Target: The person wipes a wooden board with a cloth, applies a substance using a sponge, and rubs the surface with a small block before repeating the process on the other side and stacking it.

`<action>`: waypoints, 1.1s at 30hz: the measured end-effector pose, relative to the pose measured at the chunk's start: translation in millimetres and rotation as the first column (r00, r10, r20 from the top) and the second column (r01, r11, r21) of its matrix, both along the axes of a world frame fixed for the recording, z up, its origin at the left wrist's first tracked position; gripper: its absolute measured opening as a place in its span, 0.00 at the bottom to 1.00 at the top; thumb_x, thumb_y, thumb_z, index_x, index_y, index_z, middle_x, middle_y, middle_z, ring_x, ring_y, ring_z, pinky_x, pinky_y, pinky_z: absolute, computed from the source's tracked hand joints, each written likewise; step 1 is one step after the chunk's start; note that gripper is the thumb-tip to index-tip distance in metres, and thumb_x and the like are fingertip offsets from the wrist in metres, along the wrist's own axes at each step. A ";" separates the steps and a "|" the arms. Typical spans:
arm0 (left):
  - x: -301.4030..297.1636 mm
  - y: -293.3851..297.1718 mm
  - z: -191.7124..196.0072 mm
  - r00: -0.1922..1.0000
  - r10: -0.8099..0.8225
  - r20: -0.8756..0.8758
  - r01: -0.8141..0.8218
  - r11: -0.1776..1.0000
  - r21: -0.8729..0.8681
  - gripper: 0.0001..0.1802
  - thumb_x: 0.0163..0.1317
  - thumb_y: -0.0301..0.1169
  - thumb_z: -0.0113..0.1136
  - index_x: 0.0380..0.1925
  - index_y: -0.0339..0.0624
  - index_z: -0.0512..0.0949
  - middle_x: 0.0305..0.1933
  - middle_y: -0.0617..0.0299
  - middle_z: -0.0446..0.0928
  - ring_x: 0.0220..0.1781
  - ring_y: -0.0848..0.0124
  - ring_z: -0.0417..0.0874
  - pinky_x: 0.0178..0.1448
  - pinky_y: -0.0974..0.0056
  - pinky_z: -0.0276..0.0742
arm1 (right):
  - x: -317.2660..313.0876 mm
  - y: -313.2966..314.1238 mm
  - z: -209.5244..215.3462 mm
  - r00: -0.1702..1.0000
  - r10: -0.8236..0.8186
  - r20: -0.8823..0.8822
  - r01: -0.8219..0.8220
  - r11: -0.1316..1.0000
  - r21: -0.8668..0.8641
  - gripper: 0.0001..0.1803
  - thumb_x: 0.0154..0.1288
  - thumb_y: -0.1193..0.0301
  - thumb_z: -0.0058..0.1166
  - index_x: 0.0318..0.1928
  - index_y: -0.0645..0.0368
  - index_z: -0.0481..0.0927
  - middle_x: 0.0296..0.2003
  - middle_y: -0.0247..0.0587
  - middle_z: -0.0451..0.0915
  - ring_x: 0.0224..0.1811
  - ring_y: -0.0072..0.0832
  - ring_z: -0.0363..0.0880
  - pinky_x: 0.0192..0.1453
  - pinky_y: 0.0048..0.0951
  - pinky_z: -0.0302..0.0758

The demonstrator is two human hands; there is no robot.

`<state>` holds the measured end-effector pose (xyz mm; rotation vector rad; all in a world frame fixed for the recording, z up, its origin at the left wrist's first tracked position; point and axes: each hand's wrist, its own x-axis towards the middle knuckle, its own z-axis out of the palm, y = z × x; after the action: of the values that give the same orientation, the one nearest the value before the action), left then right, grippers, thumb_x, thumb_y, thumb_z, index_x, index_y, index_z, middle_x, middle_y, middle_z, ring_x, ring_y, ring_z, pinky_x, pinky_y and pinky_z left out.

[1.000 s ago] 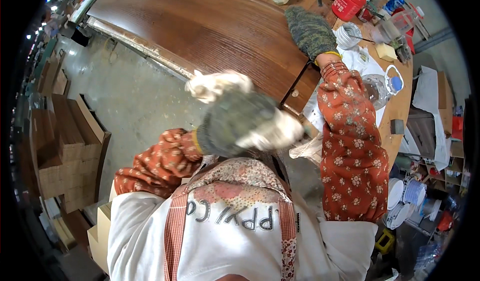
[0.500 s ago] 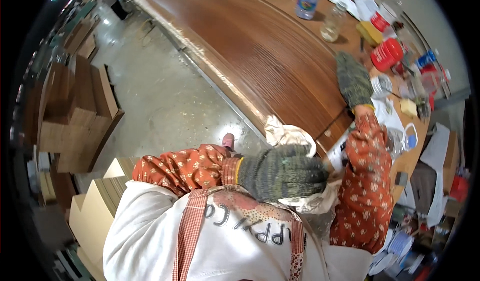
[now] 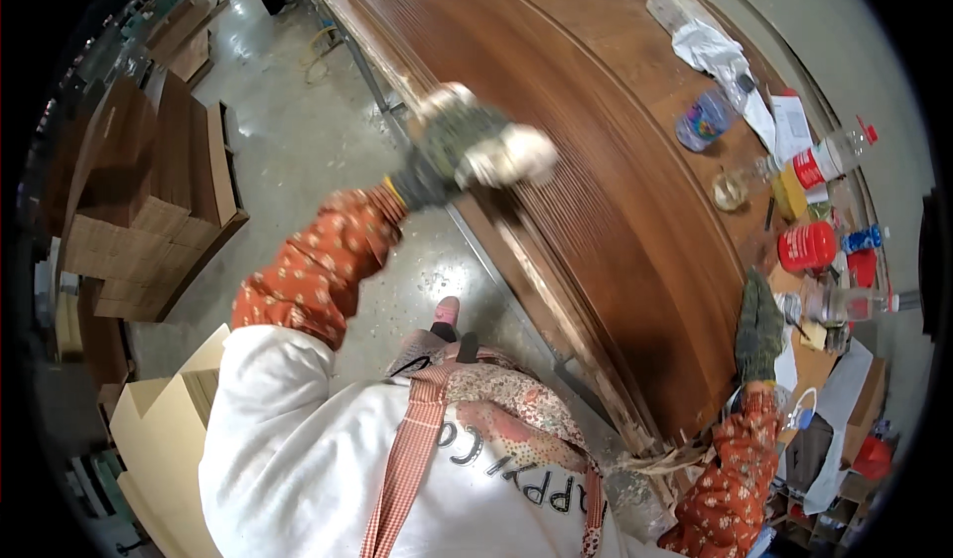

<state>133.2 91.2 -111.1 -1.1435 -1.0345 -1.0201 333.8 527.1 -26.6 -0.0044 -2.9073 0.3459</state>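
Observation:
My left hand [image 3: 447,151], in a dark green knit glove, is closed around a balled white rag [image 3: 511,156], slightly blurred by motion. It is over the near-left edge of a large brown wood-grain panel [image 3: 596,201]. My right hand [image 3: 758,330], gloved alike, lies flat by the panel's right edge with its fingers stretched out together and nothing visible in it. Close to it are a red jar [image 3: 806,247] and a clear bottle lying on its side [image 3: 844,303].
A yellow sponge [image 3: 790,196], a clear bottle with a blue label [image 3: 710,119], a glass jar [image 3: 740,186] and crumpled white paper [image 3: 710,47] lie beyond the panel. Stacked brown boards [image 3: 149,210] stand on the floor to the left. Pale boxes [image 3: 174,414] are at lower left.
My left hand has swung with the rag from in front of my chest outward to the panel's left edge. My right hand stays by the panel's right edge; the view has shifted.

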 end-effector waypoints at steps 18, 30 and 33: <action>51.4 -36.8 17.7 0.865 0.385 0.323 -0.005 0.650 -0.760 0.26 0.58 0.38 0.46 0.58 0.49 0.67 0.66 0.58 0.61 0.68 0.60 0.61 0.67 0.48 0.58 | -280.3 -287.2 18.1 0.994 0.112 -0.014 -0.108 0.982 0.154 0.23 0.67 0.61 0.40 0.57 0.62 0.68 0.55 0.54 0.71 0.56 0.45 0.69 0.60 0.39 0.66; -109.1 -192.6 19.4 0.667 0.665 0.336 -0.259 0.630 -0.732 0.26 0.63 0.44 0.46 0.57 0.44 0.70 0.60 0.56 0.70 0.64 0.60 0.68 0.69 0.54 0.55 | -337.5 -327.0 -2.0 0.911 0.326 -0.251 -0.242 0.918 0.314 0.25 0.65 0.60 0.47 0.60 0.59 0.69 0.55 0.54 0.72 0.57 0.46 0.70 0.61 0.42 0.66; -217.3 -249.0 -24.6 -0.105 -0.273 0.956 0.209 0.934 0.289 0.21 0.65 0.45 0.42 0.17 0.46 0.65 0.22 0.66 0.61 0.25 0.70 0.60 0.29 0.64 0.59 | -320.6 -325.0 15.2 0.917 0.288 -0.276 -0.192 0.925 0.329 0.25 0.64 0.63 0.50 0.60 0.58 0.69 0.55 0.55 0.71 0.56 0.47 0.70 0.59 0.42 0.67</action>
<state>-84.1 -157.9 -135.7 -0.2482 -1.9778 -2.3970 13.2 202.1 -11.4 0.4247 -2.6047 -0.0546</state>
